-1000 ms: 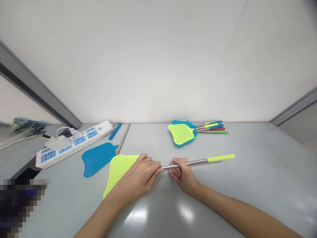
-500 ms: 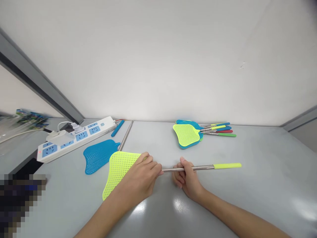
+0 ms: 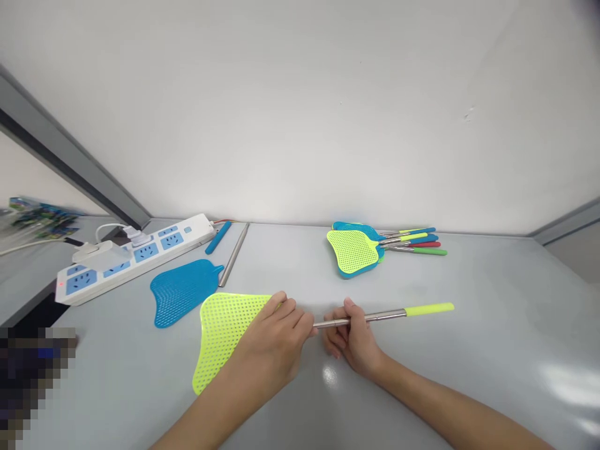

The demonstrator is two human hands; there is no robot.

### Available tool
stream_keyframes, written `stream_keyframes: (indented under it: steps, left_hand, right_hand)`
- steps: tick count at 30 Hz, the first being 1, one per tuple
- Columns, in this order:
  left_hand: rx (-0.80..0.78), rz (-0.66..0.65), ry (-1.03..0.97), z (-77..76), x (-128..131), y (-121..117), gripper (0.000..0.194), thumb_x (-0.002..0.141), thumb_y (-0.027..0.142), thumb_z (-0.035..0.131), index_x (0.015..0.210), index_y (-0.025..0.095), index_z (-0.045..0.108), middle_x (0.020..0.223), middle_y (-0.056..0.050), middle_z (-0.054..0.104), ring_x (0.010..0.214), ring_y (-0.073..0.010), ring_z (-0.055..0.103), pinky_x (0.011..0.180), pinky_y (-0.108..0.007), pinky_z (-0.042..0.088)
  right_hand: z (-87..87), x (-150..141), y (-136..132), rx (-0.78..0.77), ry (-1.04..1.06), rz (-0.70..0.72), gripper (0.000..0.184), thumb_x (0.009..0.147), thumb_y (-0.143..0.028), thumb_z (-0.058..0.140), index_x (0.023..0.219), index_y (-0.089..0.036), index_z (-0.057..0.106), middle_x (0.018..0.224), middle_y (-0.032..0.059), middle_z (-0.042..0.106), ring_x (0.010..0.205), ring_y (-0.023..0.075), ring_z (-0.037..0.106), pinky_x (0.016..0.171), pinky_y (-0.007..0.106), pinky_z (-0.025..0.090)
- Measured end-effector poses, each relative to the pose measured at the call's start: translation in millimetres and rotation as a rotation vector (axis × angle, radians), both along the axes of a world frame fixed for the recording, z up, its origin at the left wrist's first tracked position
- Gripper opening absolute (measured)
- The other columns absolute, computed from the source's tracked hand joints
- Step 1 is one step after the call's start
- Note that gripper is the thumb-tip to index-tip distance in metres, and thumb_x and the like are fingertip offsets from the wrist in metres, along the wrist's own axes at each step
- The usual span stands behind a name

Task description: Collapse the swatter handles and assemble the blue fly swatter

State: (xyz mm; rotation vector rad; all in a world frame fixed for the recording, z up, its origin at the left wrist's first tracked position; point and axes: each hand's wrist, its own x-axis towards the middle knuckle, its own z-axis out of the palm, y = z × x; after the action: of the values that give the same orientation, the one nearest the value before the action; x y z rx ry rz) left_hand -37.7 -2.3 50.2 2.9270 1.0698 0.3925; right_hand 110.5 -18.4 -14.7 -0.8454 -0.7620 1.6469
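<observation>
A yellow-green fly swatter lies across the grey table, its mesh head (image 3: 224,334) on the left and its yellow-tipped metal rod (image 3: 398,313) stretching right. My left hand (image 3: 272,347) is closed over the neck where the head meets the rod. My right hand (image 3: 352,337) pinches the metal rod a little to the right of the left hand. A short bare stretch of rod shows between the two hands.
A blue swatter head (image 3: 180,291) with a loose metal rod (image 3: 233,255) and a blue grip (image 3: 217,237) lies to the left. A white power strip (image 3: 134,255) sits beyond them. A stack of finished swatters (image 3: 360,249) rests near the back wall.
The two hands have come a little closer together along the rod, and the visible rod between them has shortened. The view has shifted slightly.
</observation>
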Motion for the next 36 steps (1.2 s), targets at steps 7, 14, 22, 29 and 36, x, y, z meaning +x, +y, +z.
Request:
stream_keyframes:
  steps: [7,14,22,29,36]
  left_hand:
    - [0.018,0.002,0.002,2.3,1,-3,0.024,0.078,0.011,0.034,0.058,0.017,0.046,0.054,0.0,0.044,0.058,-0.0136,0.036,0.073,-0.035,0.033]
    - [-0.015,-0.026,-0.036,-2.8,5,-7,0.02,0.072,0.005,0.037,0.059,0.017,0.045,0.056,0.0,0.044,0.058,-0.0135,0.035,0.073,-0.035,0.032]
    - [-0.09,-0.033,-0.046,-4.2,1,-2,0.022,0.079,0.012,0.035,0.059,0.016,0.043,0.054,0.001,0.042,0.058,-0.0122,0.033,0.074,-0.034,0.03]
    - [-0.183,-0.036,-0.003,-1.9,-2,5,0.026,0.085,0.023,0.03,0.063,0.017,0.044,0.056,0.003,0.043,0.06,-0.011,0.035,0.082,-0.036,0.024]
    - [-0.244,-0.037,0.03,6.6,-8,9,0.025,0.084,0.026,0.031,0.064,0.017,0.044,0.06,0.003,0.045,0.067,-0.0122,0.038,0.084,-0.04,0.02]
  right_hand:
    - [1.0,-1,-1,0.03,-0.044,0.049,0.05,0.08,-0.046,0.023,0.038,-0.02,0.026,0.032,-0.0049,0.026,0.027,0.0091,0.035,0.034,0.024,0.023]
    - [6.2,-3,-1,0.067,-0.123,0.119,0.053,0.08,-0.048,0.023,0.036,-0.019,0.03,0.033,-0.004,0.028,0.031,0.0085,0.036,0.036,0.023,0.025]
    - [4.5,-4,1,0.02,-0.075,0.046,0.053,0.079,-0.048,0.027,0.035,-0.019,0.028,0.033,-0.0048,0.025,0.03,0.0072,0.031,0.034,0.023,0.024]
    - [8.3,-3,4,-0.01,0.056,-0.084,0.045,0.079,-0.035,0.039,0.038,-0.019,0.031,0.035,-0.006,0.025,0.033,0.0073,0.028,0.035,0.023,0.022]
    - [11.5,0,7,-0.04,0.132,-0.126,0.042,0.079,-0.028,0.041,0.04,-0.018,0.028,0.037,-0.0063,0.023,0.035,0.0069,0.027,0.038,0.023,0.02]
